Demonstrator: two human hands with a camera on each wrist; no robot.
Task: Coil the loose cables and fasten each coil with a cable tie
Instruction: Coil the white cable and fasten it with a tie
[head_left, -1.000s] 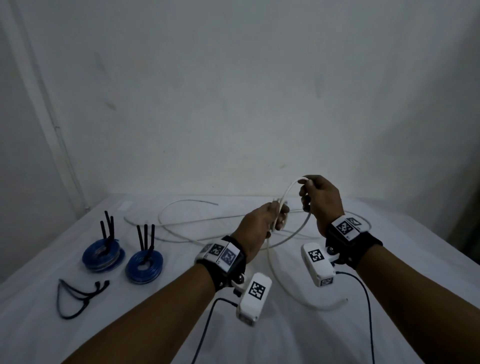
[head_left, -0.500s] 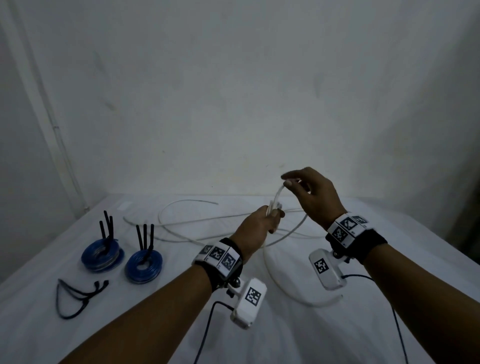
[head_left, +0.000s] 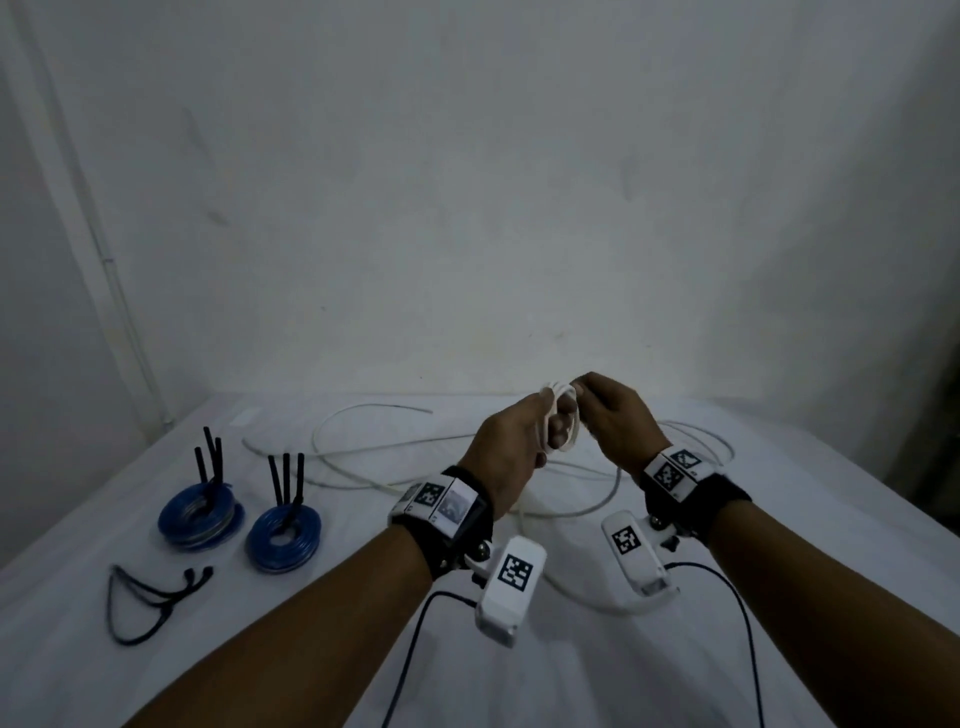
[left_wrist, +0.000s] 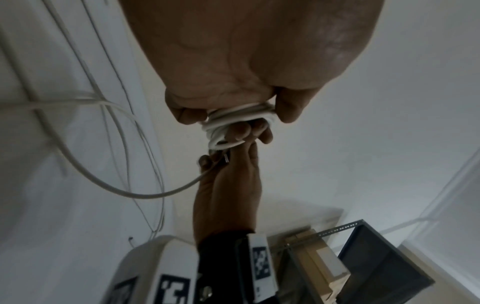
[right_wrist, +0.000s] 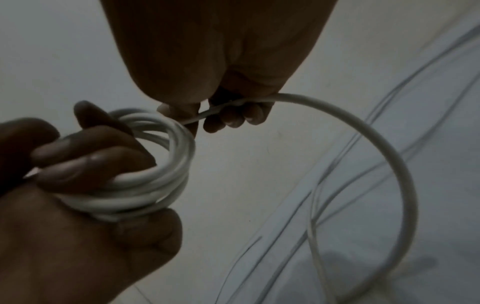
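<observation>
A small coil of white cable (head_left: 563, 418) (left_wrist: 241, 117) (right_wrist: 155, 172) is wound round the fingers of my left hand (head_left: 519, 447) (right_wrist: 85, 170), which grips it above the table. My right hand (head_left: 605, 415) (right_wrist: 223, 111) (left_wrist: 228, 176) pinches the running strand of the same cable right beside the coil. From there the white cable (right_wrist: 384, 156) arcs down to loose loops (head_left: 395, 467) lying on the white table (head_left: 779, 509). Two blue coils (head_left: 200, 514) (head_left: 284, 535) with black ties standing up sit at the left. Loose black cable ties (head_left: 150, 597) lie in front of them.
A white wall rises just behind the table. Black leads from the wrist cameras (head_left: 511, 584) (head_left: 636, 553) hang down near my forearms. A metal rack with cardboard boxes (left_wrist: 363, 263) stands to the right of the table.
My right hand has swung the strand up and over to the left, meeting the left hand and laying another turn on the coil. The left hand has risen a little.
</observation>
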